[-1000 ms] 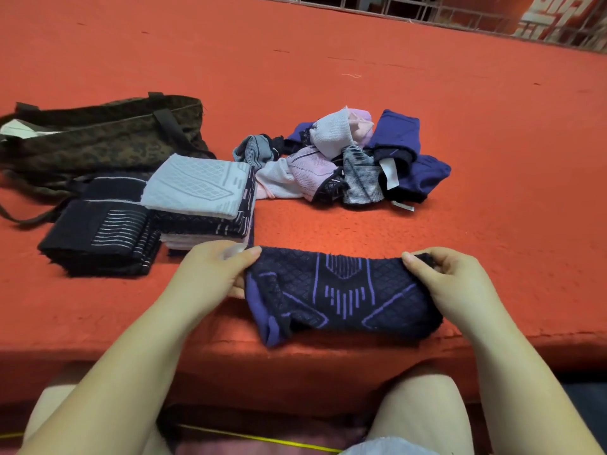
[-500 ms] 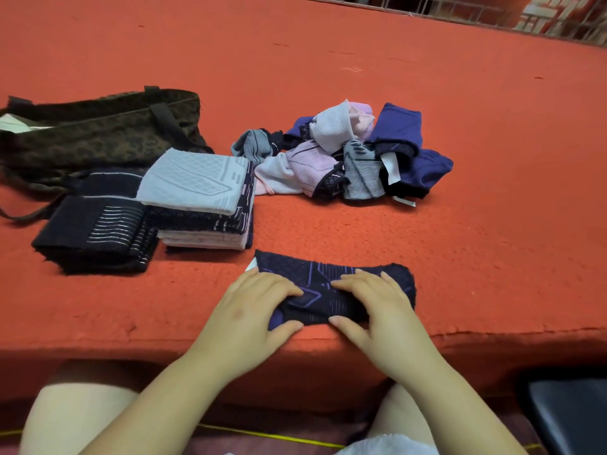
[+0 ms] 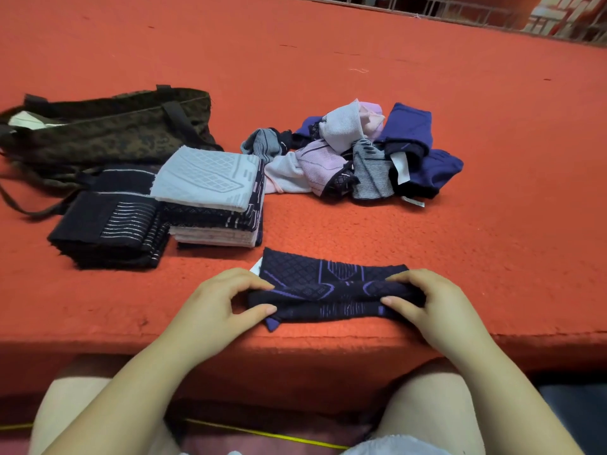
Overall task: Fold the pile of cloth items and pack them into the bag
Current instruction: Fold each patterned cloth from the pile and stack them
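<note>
At the worktop's near edge, left hand (image 3: pixel 210 310) and right hand (image 3: pixel 437 307) each pinch the dark patterned cloth (image 3: pixel 331 287) mid-fold, probably needing one more crosswise fold before stacking.

Cloth on a matt table

Dark cloth (image 3: pixel 331 290) was knitted, with a raised diamond texture; red table cover (image 3: pixel 427 231) was rough, napped, matt; bag (image 3: pixel 108 133) was matt woven fabric.

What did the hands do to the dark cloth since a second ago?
The left hand and right hand laid the stretched dark patterned cloth down, pressed it flat near the table edge, and now pinch its ends, one at each, with a long fold in it. The two folded stacks, the unfolded pile and the bag stayed put.
</note>
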The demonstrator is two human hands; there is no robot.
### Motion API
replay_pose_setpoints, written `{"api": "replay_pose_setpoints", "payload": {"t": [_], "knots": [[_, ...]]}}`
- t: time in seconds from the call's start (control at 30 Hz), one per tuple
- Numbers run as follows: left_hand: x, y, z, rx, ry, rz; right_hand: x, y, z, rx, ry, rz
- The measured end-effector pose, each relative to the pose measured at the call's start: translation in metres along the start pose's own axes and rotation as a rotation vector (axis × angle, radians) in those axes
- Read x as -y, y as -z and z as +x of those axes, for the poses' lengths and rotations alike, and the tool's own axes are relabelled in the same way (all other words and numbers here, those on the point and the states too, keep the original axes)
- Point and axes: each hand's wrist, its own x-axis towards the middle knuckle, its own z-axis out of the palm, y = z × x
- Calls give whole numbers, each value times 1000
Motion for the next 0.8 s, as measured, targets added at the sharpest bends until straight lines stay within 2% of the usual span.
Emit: {"api": "replay_pose_setpoints", "payload": {"t": [0.2,0.37,0.47,0.57,0.63,0.7,0.8], "knots": [[-3,1,-3,-54,73,-63,-4,12,-8,-36,-127,222],[-21,17,8,-69,150,-285,2,31,-6,-148,-96,390],[-37,31,19,-88,217,-557,9,44,-4,-158,-81,491],[-43,45,24,33,394,-801,12,57,0,-56,-121,543],[-42,46,25,115,488,-761,10,56,5,54,-189,493],[-36,36,29,110,511,-579,9,47,13,92,-238,341],[-28,16,32,27,368,-237,15,27,17,24,-227,82]]}}
